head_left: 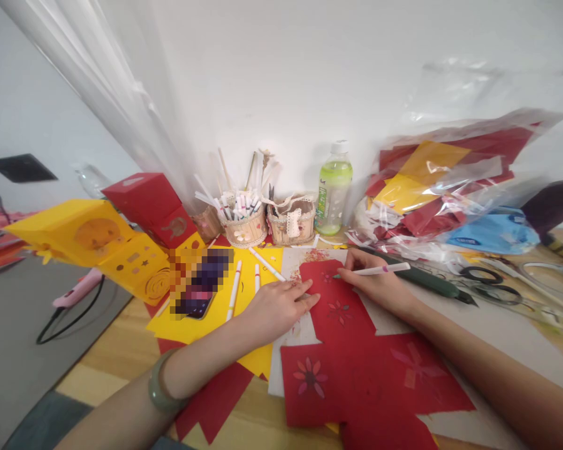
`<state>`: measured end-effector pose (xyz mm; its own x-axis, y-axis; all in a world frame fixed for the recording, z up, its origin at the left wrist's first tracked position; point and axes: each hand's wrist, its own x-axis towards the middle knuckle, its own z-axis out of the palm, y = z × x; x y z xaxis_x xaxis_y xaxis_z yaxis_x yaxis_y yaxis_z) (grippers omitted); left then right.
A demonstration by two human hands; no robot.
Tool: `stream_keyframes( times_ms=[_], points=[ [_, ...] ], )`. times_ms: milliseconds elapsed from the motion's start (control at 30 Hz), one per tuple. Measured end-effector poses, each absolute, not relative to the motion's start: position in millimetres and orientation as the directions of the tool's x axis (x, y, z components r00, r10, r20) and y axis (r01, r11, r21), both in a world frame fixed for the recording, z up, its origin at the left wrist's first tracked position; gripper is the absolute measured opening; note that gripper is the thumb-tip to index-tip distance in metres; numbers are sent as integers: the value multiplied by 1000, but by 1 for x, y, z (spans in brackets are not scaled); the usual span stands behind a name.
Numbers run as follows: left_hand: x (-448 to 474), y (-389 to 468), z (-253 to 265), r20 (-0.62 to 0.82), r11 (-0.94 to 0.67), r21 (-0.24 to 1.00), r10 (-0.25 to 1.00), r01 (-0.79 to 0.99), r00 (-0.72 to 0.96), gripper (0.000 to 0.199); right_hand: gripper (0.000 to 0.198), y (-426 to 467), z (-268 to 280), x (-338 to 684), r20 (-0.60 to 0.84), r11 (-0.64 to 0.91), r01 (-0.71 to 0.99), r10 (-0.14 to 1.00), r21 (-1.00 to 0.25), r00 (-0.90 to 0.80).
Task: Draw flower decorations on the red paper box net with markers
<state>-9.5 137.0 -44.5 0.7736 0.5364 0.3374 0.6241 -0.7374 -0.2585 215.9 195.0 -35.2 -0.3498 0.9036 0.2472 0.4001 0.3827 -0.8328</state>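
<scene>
My right hand (374, 279) is closed round a white marker pen (380, 270). The pen's green tip rests at a small flower drawing near the far end of a red paper cutout (351, 369). The cutout is shaped like an unfolded box and bears several flower drawings. My left hand (281, 306) lies flat with its fingers stretched out, the fingertips on the left edge of the cutout. Under the cutout is a pale board (276, 369). Left of my left hand, white marker pens (234, 290) lie on yellow paper (253, 356).
Behind stand a basket of markers (244, 228), a second basket (291, 225) and a green drink bottle (336, 187). To the right are scissors (488, 284), a dark green tool (431, 284) and plastic-wrapped paper (426, 187). Yellow (98, 234) and red paper boxes (145, 200) stand left, beside a phone (204, 300).
</scene>
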Motion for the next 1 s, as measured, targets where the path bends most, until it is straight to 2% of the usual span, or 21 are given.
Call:
stream_keyframes(
  times_ms=[1000],
  points=[
    [-10, 138, -44, 370, -734, -265, 522, 626, 768, 30, 21, 196, -37, 216, 251, 389, 391, 899, -834, -360]
  ],
)
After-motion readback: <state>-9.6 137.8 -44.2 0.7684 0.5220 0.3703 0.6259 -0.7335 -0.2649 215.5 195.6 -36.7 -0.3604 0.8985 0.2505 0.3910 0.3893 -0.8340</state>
